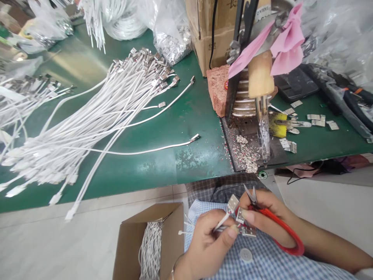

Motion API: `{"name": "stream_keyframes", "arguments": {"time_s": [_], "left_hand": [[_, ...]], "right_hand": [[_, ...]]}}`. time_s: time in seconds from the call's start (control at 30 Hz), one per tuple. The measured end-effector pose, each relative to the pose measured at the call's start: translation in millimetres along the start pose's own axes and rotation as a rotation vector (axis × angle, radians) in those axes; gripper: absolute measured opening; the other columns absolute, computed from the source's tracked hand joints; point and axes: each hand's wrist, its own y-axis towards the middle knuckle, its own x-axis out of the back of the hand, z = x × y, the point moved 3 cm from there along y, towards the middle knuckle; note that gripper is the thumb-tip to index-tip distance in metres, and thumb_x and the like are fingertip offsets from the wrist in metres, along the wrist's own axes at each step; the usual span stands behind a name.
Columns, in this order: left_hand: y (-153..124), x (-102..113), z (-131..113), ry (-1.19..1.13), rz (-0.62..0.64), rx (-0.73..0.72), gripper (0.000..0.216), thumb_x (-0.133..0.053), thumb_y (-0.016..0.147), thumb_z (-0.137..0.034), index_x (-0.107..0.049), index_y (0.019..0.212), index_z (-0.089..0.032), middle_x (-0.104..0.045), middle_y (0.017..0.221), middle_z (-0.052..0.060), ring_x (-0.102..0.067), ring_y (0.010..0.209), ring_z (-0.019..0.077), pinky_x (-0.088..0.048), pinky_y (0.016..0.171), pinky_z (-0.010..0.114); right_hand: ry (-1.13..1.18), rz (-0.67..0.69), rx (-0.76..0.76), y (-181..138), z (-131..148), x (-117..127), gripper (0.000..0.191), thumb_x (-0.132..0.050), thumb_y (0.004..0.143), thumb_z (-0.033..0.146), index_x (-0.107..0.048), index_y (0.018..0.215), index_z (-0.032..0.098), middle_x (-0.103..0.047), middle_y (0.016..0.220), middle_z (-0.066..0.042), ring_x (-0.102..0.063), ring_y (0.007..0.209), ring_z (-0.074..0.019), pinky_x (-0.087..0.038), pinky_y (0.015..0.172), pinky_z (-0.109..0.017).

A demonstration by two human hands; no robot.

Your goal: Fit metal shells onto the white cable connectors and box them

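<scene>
Over my lap, my left hand [208, 243] is closed around a few thin white USB cables [222, 221], their metal USB plugs sticking out past thumb and fingers. One plug [233, 203] points up, and another [249, 232] lies lower, beside the left thumb. My right hand [272, 217] carries scissors with red handles [293, 237] looped about it, the blades pointing up and left. Its thumb and finger also pinch a metal plug [240, 215] of the bunch. Reddish wire shows behind the plugs, too small to make out fully.
A large bundle of white cables [96, 112] lies across the green table [163, 167]. A soldering iron [263, 128] hangs tip-down over a dark plate [250, 134] with solder crumbs. Loose plugs [319, 119] are at right. An open cardboard box [171, 241] with cables stands below left.
</scene>
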Motion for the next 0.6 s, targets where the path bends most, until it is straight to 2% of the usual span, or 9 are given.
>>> {"name": "stream_keyframes", "arguments": {"time_s": [0.3,0.6], "left_hand": [[4.3,-0.7,-4.3,0.03,0.007,-0.034,0.032,-0.058,0.093,-0.038,-0.06,0.069,-0.016,-0.054,0.061,-0.002,-0.046,0.057,0.0101,-0.037,0.057,0.022],[5.2,1.4,-5.2,0.089,-0.022,-0.016,0.026,-0.061,0.092,-0.034,-0.065,0.073,-0.016,-0.059,0.061,-0.001,-0.049,0.055,0.0102,-0.039,0.056,0.022]], "right_hand": [[0.156,-0.009,-0.211,-2.8,1.5,-6.4,0.031,-0.053,0.092,0.047,-0.051,0.08,0.018,-0.051,0.066,0.002,-0.046,0.056,-0.009,-0.04,0.054,-0.022],[0.053,0.001,-0.063,-2.7,-4.6,-0.5,0.028,-0.051,0.095,0.043,-0.051,0.081,0.019,-0.048,0.063,0.003,-0.042,0.053,-0.0094,-0.036,0.051,-0.022]]}}
